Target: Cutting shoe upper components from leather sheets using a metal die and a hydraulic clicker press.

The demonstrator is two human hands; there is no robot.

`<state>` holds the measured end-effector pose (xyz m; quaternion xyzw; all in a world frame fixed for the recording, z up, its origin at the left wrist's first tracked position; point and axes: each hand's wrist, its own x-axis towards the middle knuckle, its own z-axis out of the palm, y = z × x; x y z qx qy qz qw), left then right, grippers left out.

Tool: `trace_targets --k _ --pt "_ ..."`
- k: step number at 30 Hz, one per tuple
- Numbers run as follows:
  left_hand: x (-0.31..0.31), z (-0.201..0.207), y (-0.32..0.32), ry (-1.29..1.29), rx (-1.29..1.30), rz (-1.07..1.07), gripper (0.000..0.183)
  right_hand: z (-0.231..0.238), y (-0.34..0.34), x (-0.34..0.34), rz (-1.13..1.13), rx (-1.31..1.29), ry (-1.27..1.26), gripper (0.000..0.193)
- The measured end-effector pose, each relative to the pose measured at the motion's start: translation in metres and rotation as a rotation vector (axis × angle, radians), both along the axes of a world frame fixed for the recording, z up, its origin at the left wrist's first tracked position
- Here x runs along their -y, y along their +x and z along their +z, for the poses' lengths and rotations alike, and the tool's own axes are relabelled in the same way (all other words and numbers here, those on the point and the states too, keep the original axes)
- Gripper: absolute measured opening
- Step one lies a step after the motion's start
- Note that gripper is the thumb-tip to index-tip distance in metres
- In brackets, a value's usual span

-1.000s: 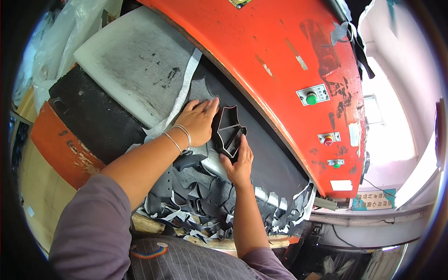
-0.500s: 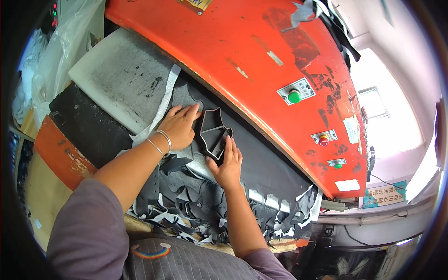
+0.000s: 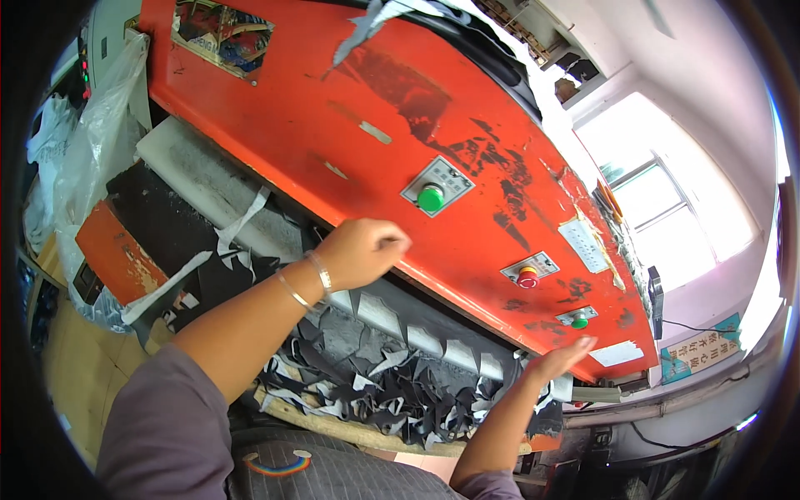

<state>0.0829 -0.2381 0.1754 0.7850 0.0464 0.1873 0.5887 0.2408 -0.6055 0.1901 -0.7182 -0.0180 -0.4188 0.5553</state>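
Note:
My left hand (image 3: pixel 362 252), with bracelets at the wrist, is raised with curled fingers before the front panel of a red machine (image 3: pixel 292 117). No object shows in it. The nearest button is the upper green push button (image 3: pixel 431 198), a little up and right of the fist, apart from it. My right hand (image 3: pixel 560 358) is at the panel's lower right with fingers stretched out, holding nothing. Just above it is a smaller green button (image 3: pixel 579 322). Below the panel lies a black sheet (image 3: pixel 450 312) with pieces cut from its near edge. The black-rimmed cutting die is out of sight.
A red button (image 3: pixel 527 277) sits between the two green ones. Dark and white scraps (image 3: pixel 400 400) heap along the near edge. A pale worn slab (image 3: pixel 196 171) extends under the panel at left, near clear plastic bags (image 3: pixel 104 158). Far right is a window (image 3: pixel 658 196).
Both hands have left the cutting die and the sheet. The left rose toward the panel and curled up; the right swung to the right. My view has shifted, and the die no longer shows.

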Motion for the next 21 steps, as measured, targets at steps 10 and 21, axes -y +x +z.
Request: trace_targets --k 10,21 --pt "0.047 0.062 0.024 0.389 -0.052 0.066 0.052 0.038 0.074 0.062 -0.316 0.263 -0.107 0.059" --pt "0.099 -0.104 -0.139 -0.189 -0.73 -0.296 0.043 -0.062 -0.192 -0.029 1.268 0.016 -1.15 0.052"
